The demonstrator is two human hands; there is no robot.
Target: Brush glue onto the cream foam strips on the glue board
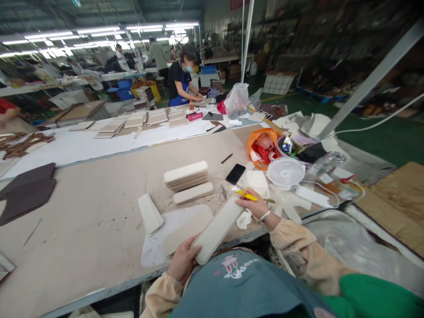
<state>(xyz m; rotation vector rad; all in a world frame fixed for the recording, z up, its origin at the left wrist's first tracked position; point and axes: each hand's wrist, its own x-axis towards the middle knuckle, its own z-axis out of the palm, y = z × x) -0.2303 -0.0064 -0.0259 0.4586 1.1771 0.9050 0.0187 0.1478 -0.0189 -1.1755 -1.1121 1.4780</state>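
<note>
A long cream strip with rounded ends [218, 229] is held slanting above the table's front edge. My left hand [184, 258] is closed on its lower end, thumb on top. At the upper end my right hand [254, 204] pinches the strip and also holds a yellow-handled tool [247, 195]. Beyond the strip lie a tall stack of similar strips [186, 174] and a lower stack [193, 193]. More pale strips [150, 214] lie fanned at the left, by a white sheet [152, 247]. Small scissors [224, 193] rest near my right hand.
A phone [235, 174], a black pen [226, 158], a white fan [285, 172] and an orange bag [262, 148] are on the table's right side. Dark sheets [28, 192] lie far left. Across the table a person in a blue apron [180, 84] works beside stacked pieces.
</note>
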